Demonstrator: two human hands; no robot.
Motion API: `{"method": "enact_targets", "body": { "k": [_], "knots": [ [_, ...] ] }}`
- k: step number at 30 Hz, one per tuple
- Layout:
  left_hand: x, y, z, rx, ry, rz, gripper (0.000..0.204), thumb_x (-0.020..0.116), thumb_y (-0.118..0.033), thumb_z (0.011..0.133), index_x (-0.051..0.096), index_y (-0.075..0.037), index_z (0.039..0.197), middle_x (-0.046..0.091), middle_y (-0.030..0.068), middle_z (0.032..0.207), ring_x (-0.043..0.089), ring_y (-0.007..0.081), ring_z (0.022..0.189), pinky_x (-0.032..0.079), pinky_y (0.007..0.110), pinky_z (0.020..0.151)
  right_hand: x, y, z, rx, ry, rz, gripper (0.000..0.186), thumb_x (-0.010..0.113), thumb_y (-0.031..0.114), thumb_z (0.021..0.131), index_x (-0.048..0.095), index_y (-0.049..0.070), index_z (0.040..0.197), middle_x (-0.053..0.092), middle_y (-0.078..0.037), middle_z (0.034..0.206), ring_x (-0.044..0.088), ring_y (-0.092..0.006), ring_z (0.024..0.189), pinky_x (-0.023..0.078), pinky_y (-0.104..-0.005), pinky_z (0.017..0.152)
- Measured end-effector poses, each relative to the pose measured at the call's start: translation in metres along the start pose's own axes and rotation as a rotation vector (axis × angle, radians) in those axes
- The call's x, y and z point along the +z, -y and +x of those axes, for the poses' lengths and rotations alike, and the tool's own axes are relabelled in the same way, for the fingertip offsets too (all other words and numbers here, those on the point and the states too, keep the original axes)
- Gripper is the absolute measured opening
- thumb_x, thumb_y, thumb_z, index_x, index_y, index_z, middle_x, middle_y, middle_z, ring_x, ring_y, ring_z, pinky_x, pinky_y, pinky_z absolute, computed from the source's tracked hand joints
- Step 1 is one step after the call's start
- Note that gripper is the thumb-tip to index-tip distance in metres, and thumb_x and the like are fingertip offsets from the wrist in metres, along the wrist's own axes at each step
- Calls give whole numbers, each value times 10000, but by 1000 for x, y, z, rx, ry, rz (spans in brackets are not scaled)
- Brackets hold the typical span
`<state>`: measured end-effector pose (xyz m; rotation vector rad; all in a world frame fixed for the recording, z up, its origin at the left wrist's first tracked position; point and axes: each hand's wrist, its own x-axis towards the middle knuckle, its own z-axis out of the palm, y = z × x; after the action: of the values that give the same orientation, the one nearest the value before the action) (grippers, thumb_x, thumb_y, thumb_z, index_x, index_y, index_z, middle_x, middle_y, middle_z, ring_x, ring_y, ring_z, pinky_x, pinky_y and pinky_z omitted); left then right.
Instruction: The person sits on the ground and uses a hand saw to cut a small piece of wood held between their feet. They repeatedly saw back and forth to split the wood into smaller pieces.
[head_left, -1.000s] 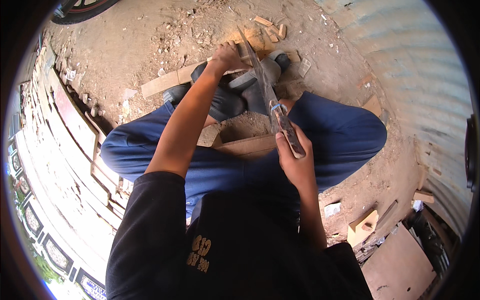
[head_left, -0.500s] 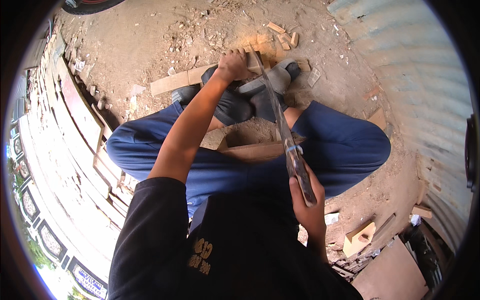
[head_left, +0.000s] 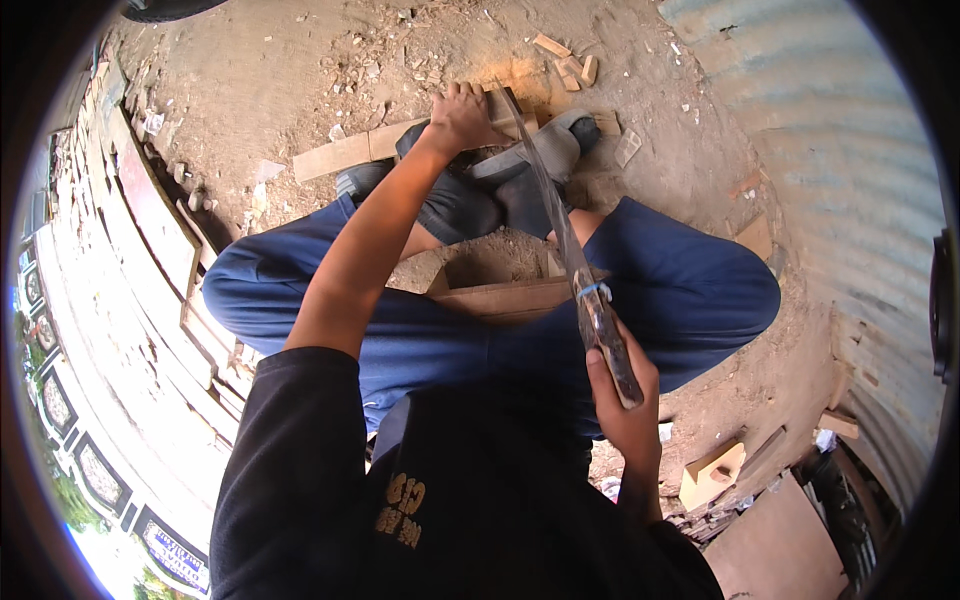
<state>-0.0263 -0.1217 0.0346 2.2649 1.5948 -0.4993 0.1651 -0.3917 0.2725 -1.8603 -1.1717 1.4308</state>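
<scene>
My left hand (head_left: pixel 458 120) is closed over a light wooden board (head_left: pixel 334 158) that lies across in front of my feet. My right hand (head_left: pixel 622 378) grips the worn wooden handle of a long handsaw (head_left: pixel 545 185); its blade slants forward to the board just right of my left hand, with pale orange sawdust (head_left: pixel 512 70) beyond it. My feet, in dark and grey footwear (head_left: pixel 450 205), are crossed under and beside the board. A wooden piece (head_left: pixel 510 297) lies between my legs, partly hidden by the saw.
Cut wood blocks (head_left: pixel 569 67) lie on the dirt ground (head_left: pixel 230 90) ahead. A corrugated metal wall (head_left: pixel 820 170) curves along my right, with scrap boards (head_left: pixel 770 535) below it. Pale planks (head_left: pixel 130 260) stand along my left, and part of a tyre (head_left: pixel 170 8) shows at top left.
My right hand and the saw have come back toward my body and a little right, most of it in the first half second. My left hand stays on the board.
</scene>
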Motion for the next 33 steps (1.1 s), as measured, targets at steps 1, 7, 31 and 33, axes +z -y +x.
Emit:
{"method": "enact_targets", "body": {
  "k": [1, 7, 31, 33],
  "knots": [
    [-8, 1, 1, 10, 14, 28, 1207, 684, -744, 660, 283, 103, 1422, 491, 242, 1348, 447, 392, 1289, 384, 441, 1070, 0, 0, 9, -26, 18, -2, 446, 569, 103, 931, 483, -61, 1336, 617, -222, 1230, 581, -264, 1198, 422, -334, 1007],
    [15, 1, 15, 31, -11, -68, 1116, 784, -575, 651, 301, 96, 1402, 530, 224, 1305, 487, 397, 1246, 387, 497, 1049, 4, 3, 15, -32, 12, -17, 442, 578, 88, 926, 489, -53, 1336, 641, -205, 1195, 608, -242, 1154, 446, -322, 970],
    [7, -4, 14, -72, -21, -143, 1142, 747, -705, 610, 371, 92, 1335, 496, 245, 1331, 455, 389, 1281, 399, 429, 1057, 9, -6, -6, -193, -50, -89, 449, 584, 80, 919, 479, -71, 1328, 641, -252, 1145, 639, -282, 1105, 487, -348, 909],
    [5, -2, 15, -79, -3, -147, 1144, 751, -698, 611, 366, 97, 1337, 505, 244, 1324, 465, 393, 1272, 407, 425, 1051, 2, -1, -7, -151, -23, -43, 454, 587, 84, 916, 478, -73, 1328, 624, -251, 1195, 614, -301, 1152, 476, -356, 940]
  ]
}}
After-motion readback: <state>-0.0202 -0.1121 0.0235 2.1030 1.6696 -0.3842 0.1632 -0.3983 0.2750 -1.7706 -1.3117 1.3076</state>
